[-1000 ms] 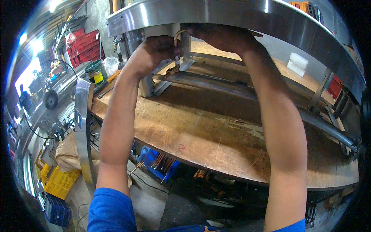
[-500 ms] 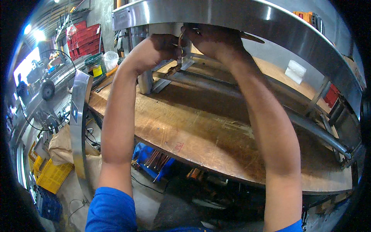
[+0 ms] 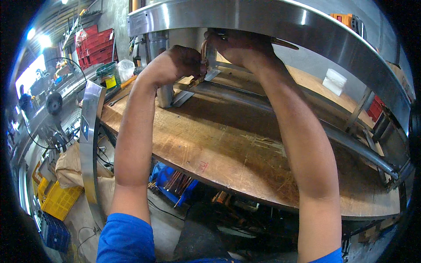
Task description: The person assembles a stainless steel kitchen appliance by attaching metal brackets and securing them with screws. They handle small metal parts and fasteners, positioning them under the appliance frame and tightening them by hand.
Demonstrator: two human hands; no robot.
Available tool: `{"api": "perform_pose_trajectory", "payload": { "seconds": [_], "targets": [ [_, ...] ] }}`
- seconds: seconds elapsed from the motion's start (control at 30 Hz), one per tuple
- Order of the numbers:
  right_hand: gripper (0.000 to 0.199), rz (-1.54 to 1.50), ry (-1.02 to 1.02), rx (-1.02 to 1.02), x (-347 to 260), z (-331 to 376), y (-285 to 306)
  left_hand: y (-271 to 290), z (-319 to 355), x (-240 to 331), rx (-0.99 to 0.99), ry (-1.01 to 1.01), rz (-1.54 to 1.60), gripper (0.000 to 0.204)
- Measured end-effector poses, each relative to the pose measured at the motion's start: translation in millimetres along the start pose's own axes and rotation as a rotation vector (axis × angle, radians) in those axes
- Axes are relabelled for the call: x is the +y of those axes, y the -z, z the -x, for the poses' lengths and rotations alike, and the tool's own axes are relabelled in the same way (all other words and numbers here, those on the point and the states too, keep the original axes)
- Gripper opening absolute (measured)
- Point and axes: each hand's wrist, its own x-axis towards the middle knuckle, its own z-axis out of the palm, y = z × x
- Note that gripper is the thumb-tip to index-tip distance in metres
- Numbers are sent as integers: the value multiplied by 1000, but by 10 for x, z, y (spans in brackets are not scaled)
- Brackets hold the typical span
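Observation:
A long curved stainless steel panel arches above both my hands. My left hand is closed round a thin bent copper-coloured tube hanging just below the panel. A brass-coloured fitting shows at the tube's lower end, under my fingers. My right hand reaches up under the panel, its thumb side against the top of the tube. Its other fingers are in shadow and partly hidden by the panel, so what they hold is unclear. Beyond it a thin pointed copper-coloured piece sticks out to the right.
The steel frame's lower bar and leg stand on a worn wooden table. A white block lies at the back right. At left are a steel strip, a fan and red crates; a blue bin sits below.
My left hand has moved down along the tube and now covers more of its lower part and fitting. My right hand stays almost in place under the panel.

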Motion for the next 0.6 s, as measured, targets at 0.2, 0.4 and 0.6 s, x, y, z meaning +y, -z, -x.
{"api": "perform_pose_trajectory", "payload": {
  "seconds": [0.2,0.4,0.6],
  "targets": [
    [45,-23,-2,-10,19,-2,9,-41,14,-8,58,-128,141,31],
    [48,-59,-14,-12,3,11,43,-56,-17,-85,-24,-7,157,26],
    [48,-77,-27,-50,-23,24,90,-54,-30,-156,-111,75,494,29]
  ]
}}
